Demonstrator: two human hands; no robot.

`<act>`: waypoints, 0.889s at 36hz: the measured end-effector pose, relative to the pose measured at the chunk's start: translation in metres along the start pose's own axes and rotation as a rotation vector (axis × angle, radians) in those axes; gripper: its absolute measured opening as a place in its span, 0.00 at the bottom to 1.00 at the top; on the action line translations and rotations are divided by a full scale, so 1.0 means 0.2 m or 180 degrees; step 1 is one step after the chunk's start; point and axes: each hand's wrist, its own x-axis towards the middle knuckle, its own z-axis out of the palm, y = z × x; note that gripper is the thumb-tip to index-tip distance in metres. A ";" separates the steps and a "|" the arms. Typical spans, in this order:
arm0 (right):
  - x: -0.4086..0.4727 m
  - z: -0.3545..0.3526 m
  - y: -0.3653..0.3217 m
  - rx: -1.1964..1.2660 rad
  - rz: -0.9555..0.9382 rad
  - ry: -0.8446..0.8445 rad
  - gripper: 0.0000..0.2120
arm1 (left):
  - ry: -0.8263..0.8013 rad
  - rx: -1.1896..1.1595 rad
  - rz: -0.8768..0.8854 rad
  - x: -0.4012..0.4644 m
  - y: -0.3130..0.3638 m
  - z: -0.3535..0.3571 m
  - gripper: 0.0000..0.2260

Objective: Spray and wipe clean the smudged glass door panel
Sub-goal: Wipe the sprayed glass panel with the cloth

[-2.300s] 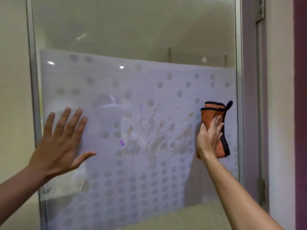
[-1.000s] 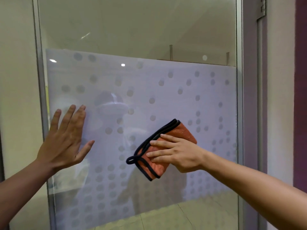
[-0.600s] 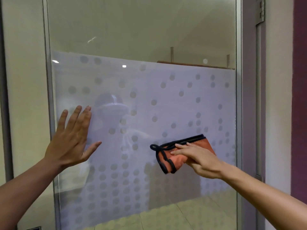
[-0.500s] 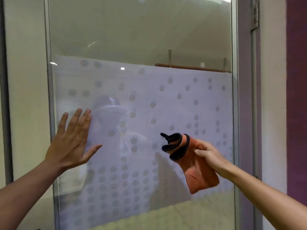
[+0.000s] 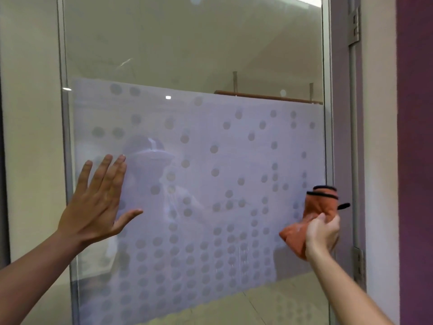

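Head view
Left hand: our left hand (image 5: pixel 98 202) lies flat on the glass door panel (image 5: pixel 210 160), fingers spread wide, near its left edge.
Right hand: our right hand (image 5: pixel 322 233) grips a bunched orange cloth (image 5: pixel 316 214) by the panel's right edge.
Glass door panel: it stands straight before us, frosted with grey dots, with faint wet streaks low down.

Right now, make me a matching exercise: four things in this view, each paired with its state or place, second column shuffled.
Things:
1. left hand
2. right hand
3. cloth
4. hinge

States or places:
A. bunched up, orange
B. open, flat at the glass
C. top right, on the frame
D. shut around fabric

Pairs: 1-B, 2-D, 3-A, 4-C
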 end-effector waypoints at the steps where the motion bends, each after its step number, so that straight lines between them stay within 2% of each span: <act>1: -0.04 0.00 0.07 -0.0115 0.0019 0.0030 0.14 | 0.0001 0.0003 0.0010 0.00 0.00 0.00 0.47; 6: -0.22 0.05 0.29 -0.0158 0.0090 0.0124 0.15 | 0.0025 0.0015 0.0022 0.00 0.00 0.02 0.48; 11: -0.32 0.17 0.29 0.0186 0.0114 0.0395 0.17 | -0.0049 0.0053 0.0036 0.00 0.00 0.02 0.50; 15: -0.42 0.25 0.27 0.0348 0.0127 0.0312 0.15 | -0.0038 0.0103 0.0053 0.00 0.00 0.03 0.51; 17: -0.47 0.30 0.27 0.0300 0.0021 0.0223 0.20 | -0.0037 0.0113 0.0059 0.00 0.00 0.03 0.51; 19: -0.54 0.35 0.26 0.0244 -0.0092 0.0016 0.28 | -0.0030 0.0113 0.0063 0.00 0.00 0.03 0.51; 22: -0.73 0.43 0.18 0.0200 -0.0356 -0.0480 0.28 | -0.0006 0.0107 0.0061 0.00 0.00 0.04 0.52; 28: -1.11 0.54 0.09 0.0265 -0.0863 -0.1463 0.35 | 0.0089 -0.0008 0.0039 -0.01 -0.01 0.04 0.49; 32: -1.16 0.53 0.09 0.0190 -0.1158 -0.1857 0.34 | 0.0129 -0.0066 0.0009 -0.01 -0.01 0.04 0.46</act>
